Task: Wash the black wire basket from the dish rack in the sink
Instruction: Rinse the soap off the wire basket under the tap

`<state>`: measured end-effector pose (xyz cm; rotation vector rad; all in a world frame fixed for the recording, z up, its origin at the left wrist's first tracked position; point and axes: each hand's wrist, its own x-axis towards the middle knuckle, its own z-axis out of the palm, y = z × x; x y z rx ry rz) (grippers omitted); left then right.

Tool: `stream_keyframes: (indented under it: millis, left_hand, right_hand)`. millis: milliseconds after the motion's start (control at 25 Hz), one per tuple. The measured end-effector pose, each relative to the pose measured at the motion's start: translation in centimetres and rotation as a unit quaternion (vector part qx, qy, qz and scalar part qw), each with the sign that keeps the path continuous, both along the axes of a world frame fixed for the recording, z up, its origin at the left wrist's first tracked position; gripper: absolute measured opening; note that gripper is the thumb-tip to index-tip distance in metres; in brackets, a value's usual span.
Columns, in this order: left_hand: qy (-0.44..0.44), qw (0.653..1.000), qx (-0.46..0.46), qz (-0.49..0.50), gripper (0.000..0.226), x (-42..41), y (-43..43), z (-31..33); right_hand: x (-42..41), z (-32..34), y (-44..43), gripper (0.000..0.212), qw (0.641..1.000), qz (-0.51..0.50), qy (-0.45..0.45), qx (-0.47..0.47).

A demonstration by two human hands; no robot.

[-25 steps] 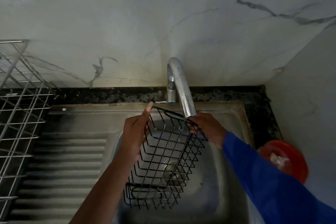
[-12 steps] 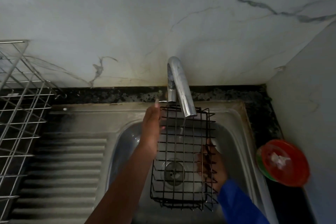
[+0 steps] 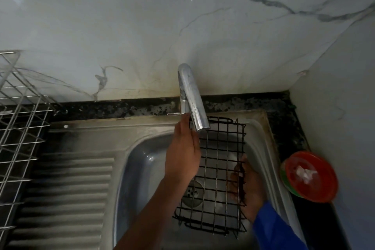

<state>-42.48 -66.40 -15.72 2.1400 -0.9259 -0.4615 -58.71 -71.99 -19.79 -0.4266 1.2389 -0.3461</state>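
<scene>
The black wire basket (image 3: 218,170) hangs over the steel sink basin (image 3: 140,170), its open side facing me, directly below the chrome tap spout (image 3: 192,97). My left hand (image 3: 182,152) grips the basket's left wall, with the index finger stretched up toward the tap. My right hand (image 3: 248,189), in a blue sleeve, holds the right wall from outside, fingers curled through the wires. The drain (image 3: 191,193) shows through the mesh. I cannot tell whether water is running.
A silver wire dish rack (image 3: 18,128) stands at the left beside the ribbed drainboard (image 3: 67,195). A red-and-green lidded tub (image 3: 309,176) sits on the dark counter at the right. Marble walls close in behind and to the right.
The basket has turned from a slant to facing me squarely under the spout. My right hand slid from its top corner down to the lower right wall.
</scene>
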Motion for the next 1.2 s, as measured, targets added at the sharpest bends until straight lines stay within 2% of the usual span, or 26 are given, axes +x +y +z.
stream_keyframes:
  millis: [80, 240, 320, 400, 680, 880, 1000, 1120, 1200]
  left_hand:
    - [-0.022, 0.999, 0.04, 0.024, 0.041, 0.9, -1.1, -0.3]
    - [0.004, 0.997, 0.072, 0.032, 0.045, 1.6, -2.3, -0.9]
    - [-0.073, 0.989, 0.13, -0.011, 0.07, 0.6, -1.9, -0.6]
    - [-0.102, 0.985, 0.135, -0.018, 0.097, -0.7, -1.0, 0.0]
    - [-0.108, 0.987, 0.1, -0.062, 0.076, -6.7, 4.8, 0.1]
    - [0.018, 0.998, 0.033, -0.06, 0.081, -1.4, 1.8, 0.1]
    - [-0.014, 0.994, 0.005, -0.11, 0.064, 0.7, 0.6, 0.0]
    - [-0.015, 0.984, 0.026, -0.176, 0.058, -0.4, 1.9, -0.4]
    - [-0.016, 0.983, 0.03, -0.178, 0.055, -1.5, 3.9, -1.1]
  right_hand:
    - [-0.3, 1.3, 0.3, 0.059, 1.0, 0.006, 0.016, -0.002]
    - [-0.3, 3.1, 0.4, 0.058, 0.999, 0.01, 0.038, -0.032]
    - [-0.1, 3.2, 0.2, 0.056, 0.999, 0.006, 0.034, -0.039]
    - [0.4, 3.4, 0.1, 0.055, 0.999, 0.002, 0.022, -0.048]
    - [0.5, 3.1, 0.9, 0.057, 0.99, 0.092, 0.023, -0.1]
    - [1.0, 4.7, 1.7, 0.054, 0.99, 0.086, 0.01, -0.11]
    - [0.8, 4.9, 2.1, 0.053, 0.995, 0.038, 0.003, -0.089]
    - [1.1, 4.7, 2.3, 0.053, 0.996, -0.04, -0.015, -0.084]
    - [1.6, 4.3, 2.8, 0.052, 0.995, -0.053, -0.021, -0.079]
